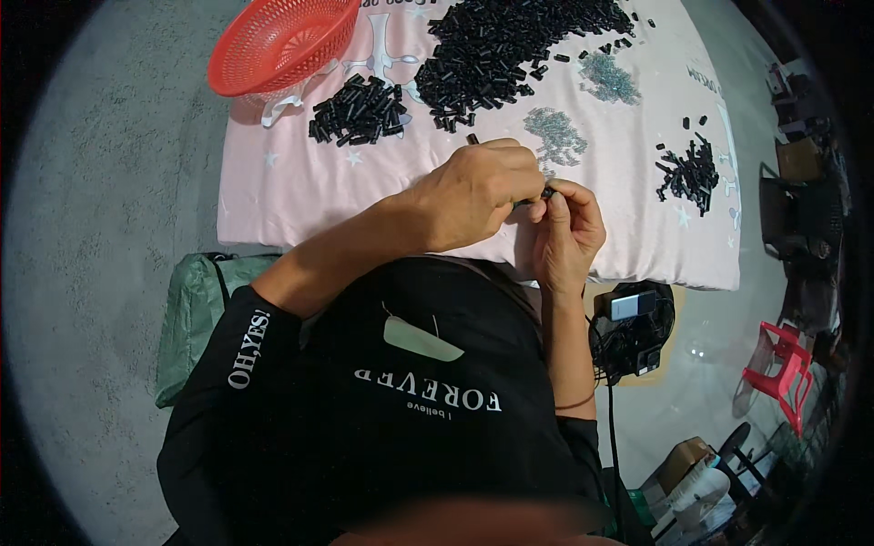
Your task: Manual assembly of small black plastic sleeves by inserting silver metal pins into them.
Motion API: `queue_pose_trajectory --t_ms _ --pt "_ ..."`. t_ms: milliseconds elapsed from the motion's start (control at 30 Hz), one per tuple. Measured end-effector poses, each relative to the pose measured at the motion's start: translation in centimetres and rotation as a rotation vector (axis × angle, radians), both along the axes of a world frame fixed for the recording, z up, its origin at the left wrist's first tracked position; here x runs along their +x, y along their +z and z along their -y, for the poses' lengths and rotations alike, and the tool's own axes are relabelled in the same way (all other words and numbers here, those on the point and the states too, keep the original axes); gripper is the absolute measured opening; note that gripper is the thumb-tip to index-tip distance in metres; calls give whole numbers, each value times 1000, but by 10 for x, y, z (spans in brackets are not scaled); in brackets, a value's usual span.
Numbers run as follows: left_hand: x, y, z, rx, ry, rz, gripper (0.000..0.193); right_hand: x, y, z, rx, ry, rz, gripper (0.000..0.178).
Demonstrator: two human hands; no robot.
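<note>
Over the near edge of the cloth-covered table, my two hands meet. My left hand (478,193) is closed, its fingers wrapped around something mostly hidden; a dark end sticks out above the knuckles. My right hand (571,232) pinches a small black piece (547,193) between thumb and fingertips, right against the left fingers. Just beyond the hands lies a cluster of small shiny metal-looking bits (555,136). A large heap of short black cylindrical pieces (482,64) spreads at the far side, with a smaller pile of similar pieces (357,111) left of it.
A red plastic basket (282,45) stands at the table's far left. Another shiny cluster (610,79) and a pile of thin black parts (692,176) lie to the right on the pink cloth (300,196). A green bag (196,314) and a red stool (778,373) are on the floor.
</note>
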State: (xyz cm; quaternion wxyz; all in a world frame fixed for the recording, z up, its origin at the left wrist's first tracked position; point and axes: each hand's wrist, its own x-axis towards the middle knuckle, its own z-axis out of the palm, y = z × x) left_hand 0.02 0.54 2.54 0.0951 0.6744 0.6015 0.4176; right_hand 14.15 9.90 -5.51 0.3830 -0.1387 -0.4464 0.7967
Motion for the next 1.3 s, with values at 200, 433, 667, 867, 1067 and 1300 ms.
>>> queue_pose_trajectory --t_ms 200,433,667,867,1067,1300 --pt "4 4 4 13 -15 -21 20 2 1 1 136 -36 -20 14" --pt "8 -5 2 59 7 21 19 2 3 2 58 17 -69 14" --pt "10 -8 -3 -94 68 152 28 5 -1 -4 -101 80 -71 18" --pt "5 -6 -6 -178 19 108 40 3 -1 -7 -167 121 -120 29" --pt "1 -6 -6 -176 -29 75 50 1 6 -5 -197 111 -77 31" --pt "7 -9 -6 -69 -27 71 50 6 3 -12 -203 191 -103 36"
